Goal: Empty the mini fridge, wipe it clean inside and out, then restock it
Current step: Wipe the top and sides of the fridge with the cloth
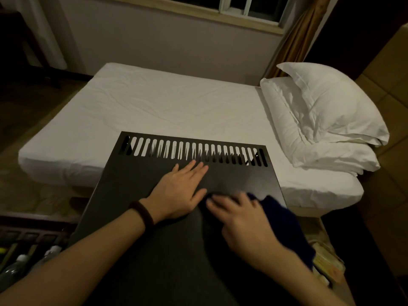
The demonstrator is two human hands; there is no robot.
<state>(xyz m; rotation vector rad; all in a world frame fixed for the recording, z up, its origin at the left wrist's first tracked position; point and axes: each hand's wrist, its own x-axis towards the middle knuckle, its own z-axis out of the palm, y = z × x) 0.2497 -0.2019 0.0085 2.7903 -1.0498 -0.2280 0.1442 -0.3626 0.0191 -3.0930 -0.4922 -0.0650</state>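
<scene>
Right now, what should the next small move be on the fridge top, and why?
Probably sweep the dark cloth under the right hand forward toward the vent slots. The left hand lies flat, steadying the fridge top, and the strip beside the slots lies ahead of the cloth.

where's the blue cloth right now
In the head view, the blue cloth lies under the right hand on the fridge top, near its right edge.
</scene>
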